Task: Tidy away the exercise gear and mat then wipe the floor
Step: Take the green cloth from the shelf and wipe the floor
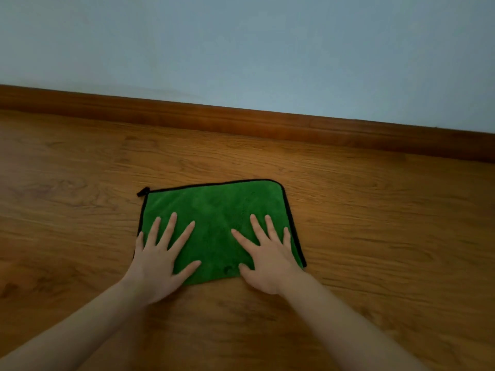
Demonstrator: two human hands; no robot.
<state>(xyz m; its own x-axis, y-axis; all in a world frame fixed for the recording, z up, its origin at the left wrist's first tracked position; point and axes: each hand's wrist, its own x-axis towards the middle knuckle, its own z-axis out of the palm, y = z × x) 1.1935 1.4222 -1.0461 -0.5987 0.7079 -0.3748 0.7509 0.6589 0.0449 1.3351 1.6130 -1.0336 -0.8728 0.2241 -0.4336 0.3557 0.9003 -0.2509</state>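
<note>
Both your hands press a green cloth flat on a wooden floor, close to a wall.

At the left, your left hand (158,259) lies palm down on the near left part of the green cloth (217,210), fingers straight and spread, gripping nothing — its little finger lies along the cloth's left edge. The cloth is rectangular with a black trimmed border and a small black loop (142,192) at its far left corner; it lies spread on the brown wood-grain floor (375,236). At the right, your right hand (270,263) rests flat on the near right part of the cloth, fingers also straight and splayed, holding nothing. Beyond the cloth, a brown skirting board (241,120) runs along the foot of a pale blue-grey wall (241,44).
</note>
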